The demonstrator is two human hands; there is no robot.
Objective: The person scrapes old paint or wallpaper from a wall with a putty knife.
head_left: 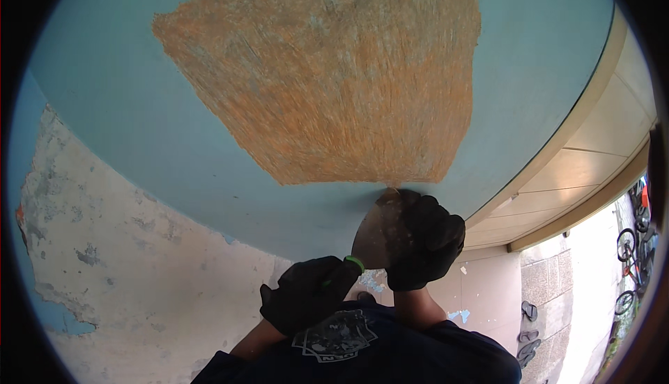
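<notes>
Our left hand point(306, 293) wraps the green-handled scraper point(375, 236), blade by the lower edge of the brown patch point(341, 98), open blue surface point(536, 84) either side; our right hand point(426, 241) hides part of the blade, and we cannot tell its hold

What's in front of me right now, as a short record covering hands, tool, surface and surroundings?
Left hand: black-gloved, gripping a scraper
Right hand: black-gloved, at the blade's right edge; grip unclear
Tool: broad-bladed scraper, green showing at its handle
Surface: blue-green paint with a rough brown patch
Blade position: by the patch's lower edge
Surroundings: dark slippers and a bicycle, right side
</notes>
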